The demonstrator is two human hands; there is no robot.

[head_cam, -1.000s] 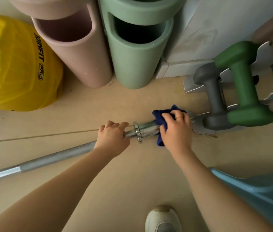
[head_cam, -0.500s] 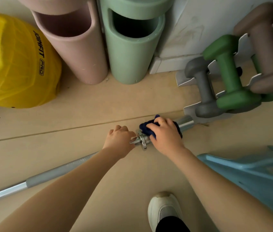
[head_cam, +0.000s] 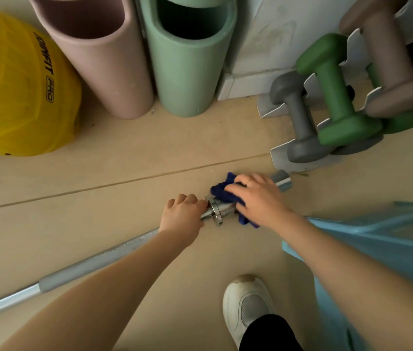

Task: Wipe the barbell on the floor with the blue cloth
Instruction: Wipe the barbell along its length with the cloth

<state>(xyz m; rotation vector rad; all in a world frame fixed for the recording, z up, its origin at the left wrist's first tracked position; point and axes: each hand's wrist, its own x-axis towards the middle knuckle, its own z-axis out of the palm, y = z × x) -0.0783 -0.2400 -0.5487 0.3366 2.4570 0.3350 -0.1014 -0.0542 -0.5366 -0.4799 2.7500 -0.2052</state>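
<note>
A steel barbell (head_cam: pixel 99 260) lies slantwise on the tan floor, from the lower left up to its chrome sleeve end (head_cam: pixel 280 180) near the dumbbell rack. My left hand (head_cam: pixel 181 216) grips the shaft just left of the chrome collar (head_cam: pixel 215 210). My right hand (head_cam: pixel 258 198) holds the dark blue cloth (head_cam: pixel 221 192) wrapped over the sleeve, right of the collar. The cloth covers most of the sleeve; only the collar and the sleeve's tip show.
A rack with grey (head_cam: pixel 299 120), green (head_cam: pixel 337 97) and mauve dumbbells stands at the upper right, close to the bar's end. Pink (head_cam: pixel 104 59) and green (head_cam: pixel 187 62) foam rollers and a yellow ball (head_cam: pixel 15 87) line the wall. A light blue plastic object (head_cam: pixel 382 249) and my white shoe (head_cam: pixel 245 305) are at the lower right.
My right hand has slid the cloth along the sleeve toward the collar, baring the sleeve's tip. The view has shifted, so the bar lies more steeply in the frame.
</note>
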